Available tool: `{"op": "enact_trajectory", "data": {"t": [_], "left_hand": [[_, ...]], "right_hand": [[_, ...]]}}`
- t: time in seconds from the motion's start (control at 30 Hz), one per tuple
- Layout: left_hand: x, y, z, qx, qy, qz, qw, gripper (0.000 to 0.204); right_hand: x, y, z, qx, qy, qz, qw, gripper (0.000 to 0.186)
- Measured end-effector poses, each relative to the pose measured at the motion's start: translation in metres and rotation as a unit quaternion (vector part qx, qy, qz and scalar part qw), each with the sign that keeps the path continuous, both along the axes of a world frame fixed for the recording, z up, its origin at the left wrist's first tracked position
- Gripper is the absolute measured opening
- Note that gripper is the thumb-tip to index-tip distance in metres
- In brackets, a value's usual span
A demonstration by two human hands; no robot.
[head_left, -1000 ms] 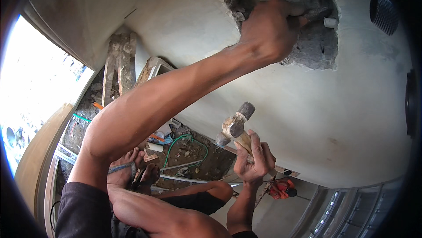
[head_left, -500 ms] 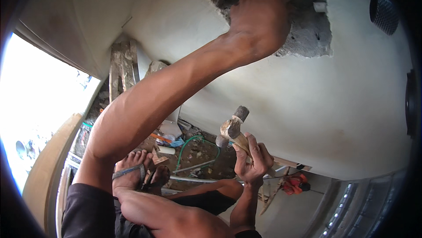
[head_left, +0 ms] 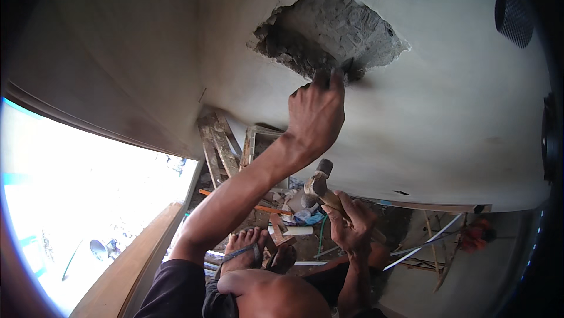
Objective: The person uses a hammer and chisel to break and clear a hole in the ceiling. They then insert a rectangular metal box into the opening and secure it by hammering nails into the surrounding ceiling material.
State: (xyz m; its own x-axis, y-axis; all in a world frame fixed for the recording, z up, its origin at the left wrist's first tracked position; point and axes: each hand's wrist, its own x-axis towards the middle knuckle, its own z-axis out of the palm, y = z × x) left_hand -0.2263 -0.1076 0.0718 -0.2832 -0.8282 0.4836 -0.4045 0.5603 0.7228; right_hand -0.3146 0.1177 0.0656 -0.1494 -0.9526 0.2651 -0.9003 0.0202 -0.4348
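The right hand (head_left: 354, 225) is wrapped around the wooden handle of a hammer (head_left: 319, 187), below the hole in the wall. The handle slants up and left from the hand to the head, and the head's dark flat end points up. The left hand (head_left: 317, 112) is apart from it, with bent fingers at the low edge of the rough gray hole (head_left: 346, 24) in the pale wall (head_left: 429, 130). I cannot tell if it holds something. Past the left arm stands a box (head_left: 251, 145); its inside is hard to see. Far off is a person in red (head_left: 477, 234).
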Motion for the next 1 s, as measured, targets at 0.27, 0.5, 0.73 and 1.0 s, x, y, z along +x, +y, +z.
{"op": "enact_trajectory", "data": {"t": [0.27,0.5,0.73,1.0], "left_hand": [[0.038,-0.036,-0.029,-0.143,-0.036,0.129,0.981,0.029],[0.08,-0.018,-0.014,-0.113,-0.071,0.168,0.977,0.021],[0.138,0.037,-0.035,0.251,0.066,0.115,0.959,0.024],[0.157,0.136,-0.092,0.503,0.43,-0.122,0.74,0.019]], "right_hand": [[0.0,0.014,-0.023,-0.013,-0.07,-0.042,0.997,0.029],[0.003,0.021,-0.024,0.059,-0.144,-0.102,0.983,0.027],[0.031,-0.012,-0.02,0.068,-0.348,-0.093,0.93,0.031],[0.108,-0.021,-0.113,0.055,-0.215,0.011,0.975,0.039]]}}
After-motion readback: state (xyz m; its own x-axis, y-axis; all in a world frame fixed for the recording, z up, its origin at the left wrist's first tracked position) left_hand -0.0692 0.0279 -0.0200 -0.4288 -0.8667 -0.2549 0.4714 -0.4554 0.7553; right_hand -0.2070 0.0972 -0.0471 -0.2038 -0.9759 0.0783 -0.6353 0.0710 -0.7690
